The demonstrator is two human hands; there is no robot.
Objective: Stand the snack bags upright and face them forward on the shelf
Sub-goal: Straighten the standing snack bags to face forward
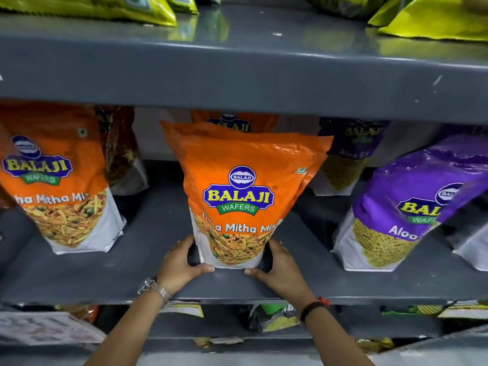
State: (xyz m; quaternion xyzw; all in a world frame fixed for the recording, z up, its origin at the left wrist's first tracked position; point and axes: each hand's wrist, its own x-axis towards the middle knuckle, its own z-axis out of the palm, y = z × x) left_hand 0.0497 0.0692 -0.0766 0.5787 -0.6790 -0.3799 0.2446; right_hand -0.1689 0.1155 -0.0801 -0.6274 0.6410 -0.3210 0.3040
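An orange snack bag (241,191) stands upright in the middle of the grey shelf (111,270), its front label facing me. My left hand (182,262) grips its lower left corner. My right hand (277,268) grips its lower right corner. Both thumbs lie under the bag's bottom edge. A second orange bag (232,122) stands right behind it, mostly hidden. Another orange bag (60,180) stands upright at the left. A purple bag (406,207) stands at the right, leaning to the right.
A turned bag (121,151) shows its side behind the left orange one. Another purple bag (348,154) stands at the back right. Yellow-green bags (435,19) lie on the shelf above. More packets (269,317) sit on the shelf below.
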